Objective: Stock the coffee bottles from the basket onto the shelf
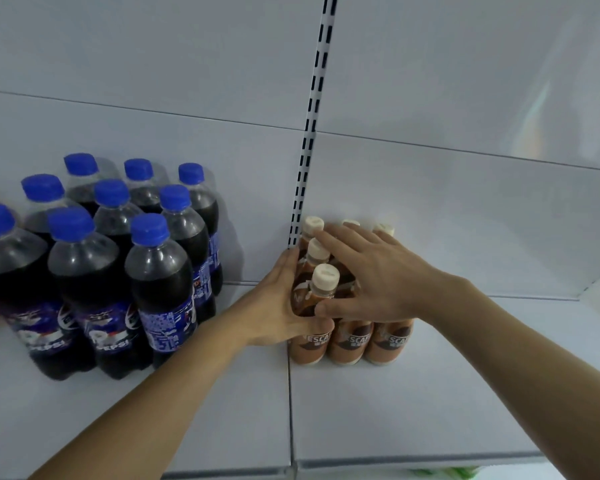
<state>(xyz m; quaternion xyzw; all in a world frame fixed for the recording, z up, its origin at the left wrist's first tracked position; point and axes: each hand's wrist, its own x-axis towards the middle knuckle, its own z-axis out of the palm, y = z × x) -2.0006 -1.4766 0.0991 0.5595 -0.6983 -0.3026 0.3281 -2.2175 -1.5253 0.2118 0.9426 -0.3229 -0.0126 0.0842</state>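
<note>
Coffee bottles [347,341] clustered upright on white shelf [413,403], by slotted upright [312,133]. Cola bottles [118,265] left. Left hand [281,306] flat against cluster's left side; right hand [371,271] spread over caps, fingers straight.

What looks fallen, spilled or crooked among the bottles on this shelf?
Nothing stands out. The coffee bottles stand upright in a tight block between both hands, and the cola bottles stand upright in rows. No spill shows on the shelf.
</note>
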